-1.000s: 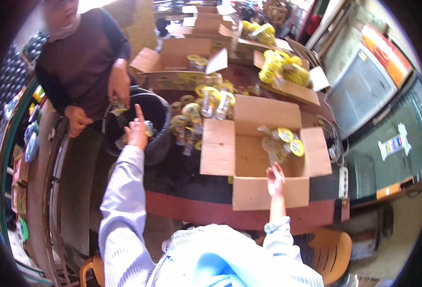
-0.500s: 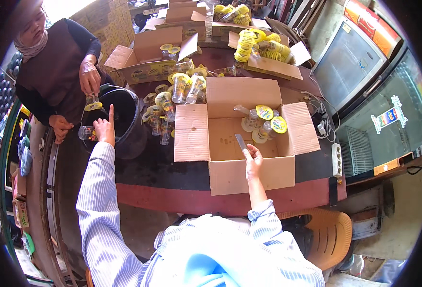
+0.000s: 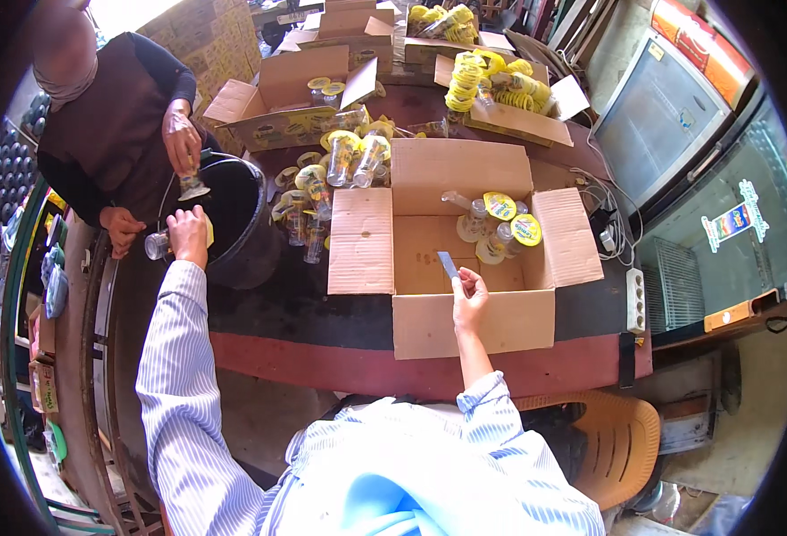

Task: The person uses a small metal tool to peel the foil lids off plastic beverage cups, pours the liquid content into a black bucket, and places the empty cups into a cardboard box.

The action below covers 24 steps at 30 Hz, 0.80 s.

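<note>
My left hand (image 3: pixel 189 238) is closed around a clear jar (image 3: pixel 156 246) at the near rim of a black bucket (image 3: pixel 264 214). Its clear end sticks out to the left, and a bit of yellow shows by my fingers. My right hand (image 3: pixel 470 299) pinches a thin, flat grey strip (image 3: pixel 448 264), which looks like a blade, over the near side of an open cardboard box (image 3: pixel 474 326). Inside that box, clear jars with round yellow tops (image 3: pixel 500 206) lie grouped at the right. A co-worker's hand (image 3: pixel 182 138) holds a similar jar (image 3: pixel 193 186) over the bucket.
Several clear jars with yellow labels (image 3: pixel 344 156) are heaped between bucket and box. Behind stand another open box (image 3: pixel 304 76) and a box of yellow-topped stacks (image 3: pixel 518 125). A power strip (image 3: pixel 635 299) and cables lie at the right, beside a glass-doored fridge (image 3: pixel 661 116).
My left hand has gone from a pointing finger to fingers wrapped about the jar. The co-worker's jar has moved slightly down and right. My right hand still pinches the strip.
</note>
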Tool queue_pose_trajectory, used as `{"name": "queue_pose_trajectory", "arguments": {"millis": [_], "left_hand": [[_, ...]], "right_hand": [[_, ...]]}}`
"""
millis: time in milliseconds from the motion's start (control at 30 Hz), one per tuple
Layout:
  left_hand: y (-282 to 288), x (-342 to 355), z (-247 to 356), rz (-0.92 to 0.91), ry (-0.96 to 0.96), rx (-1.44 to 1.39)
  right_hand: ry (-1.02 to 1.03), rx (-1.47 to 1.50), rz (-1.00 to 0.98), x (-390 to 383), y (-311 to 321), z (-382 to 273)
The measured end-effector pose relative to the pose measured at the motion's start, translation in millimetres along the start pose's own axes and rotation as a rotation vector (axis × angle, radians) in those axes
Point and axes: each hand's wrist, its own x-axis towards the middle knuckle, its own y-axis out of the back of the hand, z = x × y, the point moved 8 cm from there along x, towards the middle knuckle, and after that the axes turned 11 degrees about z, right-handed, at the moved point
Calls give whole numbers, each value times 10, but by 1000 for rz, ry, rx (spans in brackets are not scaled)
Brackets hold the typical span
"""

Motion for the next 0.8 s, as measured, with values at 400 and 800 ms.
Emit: {"name": "queue_pose_trajectory", "arguments": {"millis": [400, 800], "left_hand": [[30, -131, -138, -305, 15, -126], [19, -253, -336, -629, 92, -490]], "right_hand": [[79, -24, -2, 10, 16, -41], [82, -96, -4, -3, -18, -128]]}}
